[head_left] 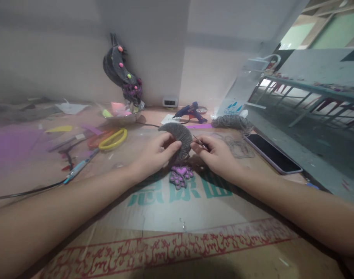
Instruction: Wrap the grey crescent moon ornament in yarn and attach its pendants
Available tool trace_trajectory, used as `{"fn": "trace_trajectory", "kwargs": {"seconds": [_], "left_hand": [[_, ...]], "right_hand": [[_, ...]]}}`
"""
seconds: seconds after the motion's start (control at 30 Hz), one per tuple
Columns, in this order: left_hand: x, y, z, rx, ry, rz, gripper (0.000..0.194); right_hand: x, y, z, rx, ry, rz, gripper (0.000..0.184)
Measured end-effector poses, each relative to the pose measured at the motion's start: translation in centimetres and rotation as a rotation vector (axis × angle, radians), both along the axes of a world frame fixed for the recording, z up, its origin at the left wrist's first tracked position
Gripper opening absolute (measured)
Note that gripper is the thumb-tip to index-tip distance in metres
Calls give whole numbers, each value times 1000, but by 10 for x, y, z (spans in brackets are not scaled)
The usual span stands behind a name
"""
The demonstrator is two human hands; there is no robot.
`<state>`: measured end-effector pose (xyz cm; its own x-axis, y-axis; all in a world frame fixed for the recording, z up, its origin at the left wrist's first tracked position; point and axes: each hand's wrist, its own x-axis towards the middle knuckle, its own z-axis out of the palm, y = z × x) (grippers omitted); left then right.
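Between my two hands stands a grey crescent wrapped in yarn [181, 135], its tip curving to the left. My left hand [156, 155] grips the crescent's inner side, thumb in front. My right hand [216, 155] is closed in a pinch at the crescent's right, around a small thin dark metal tool [200, 143], perhaps small scissors; its exact kind is unclear. Just below the crescent hang or lie purple-and-grey paw-shaped pieces [181, 176] with a heart; whether they are joined to it I cannot tell.
Yellow-handled scissors [113, 140] and a blue pen-like tool on a cable [81, 164] lie left. Behind are a bowl [121, 116], a glue gun [188, 111] and a decorated grey crescent [119, 66]. Grey yarn [232, 122] and a phone [272, 154] lie right.
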<state>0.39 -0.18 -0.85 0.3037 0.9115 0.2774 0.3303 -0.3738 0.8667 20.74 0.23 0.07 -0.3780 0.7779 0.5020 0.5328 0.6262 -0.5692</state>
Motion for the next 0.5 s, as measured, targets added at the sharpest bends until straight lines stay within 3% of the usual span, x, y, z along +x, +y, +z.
{"fn": "trace_trajectory", "kwargs": {"seconds": [0.17, 0.5], "left_hand": [[1, -2, 4, 82, 201, 42, 38], [2, -2, 4, 142, 251, 116, 47]], "right_hand": [[-3, -7, 1, 6, -15, 34, 13], [-4, -5, 0, -26, -21, 37, 14]]}}
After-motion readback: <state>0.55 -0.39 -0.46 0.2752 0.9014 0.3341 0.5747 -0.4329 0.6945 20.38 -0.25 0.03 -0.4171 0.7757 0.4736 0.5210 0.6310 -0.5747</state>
